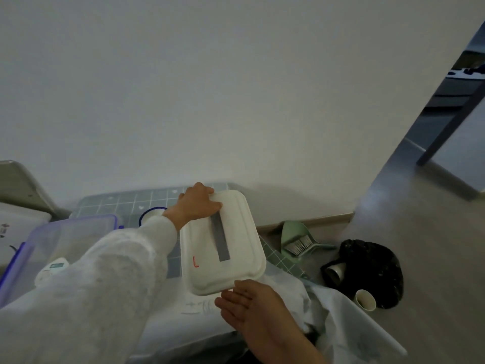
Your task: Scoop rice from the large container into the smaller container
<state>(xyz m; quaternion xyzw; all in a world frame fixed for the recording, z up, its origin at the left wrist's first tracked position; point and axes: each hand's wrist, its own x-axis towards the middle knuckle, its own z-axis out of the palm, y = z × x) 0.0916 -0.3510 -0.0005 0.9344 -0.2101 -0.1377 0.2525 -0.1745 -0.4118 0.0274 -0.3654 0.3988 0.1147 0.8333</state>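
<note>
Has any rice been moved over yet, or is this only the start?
It looks like the start. The left hand grips the far end of the white lidded container, still closed, while the right hand touches its near edge. The large clear container sits beside it. All scooping remains; no rice is visible.

the left hand [199,203] grips the far corner of a white lidded container [225,243], thumb on top, fingers curled over the edge. its lid carries a grey strip and a red "l" mark. the right hand [252,308] lies open, palm up, just under the container's near edge (whether it touches is unclear). left of the left hand's sleeve [105,285] stands a clear tub with a blue rim [65,232]. right of both hands, on the floor, lie a green dustpan with brush [299,240], a black bag [372,269] and a paper cup [365,300].
</note>
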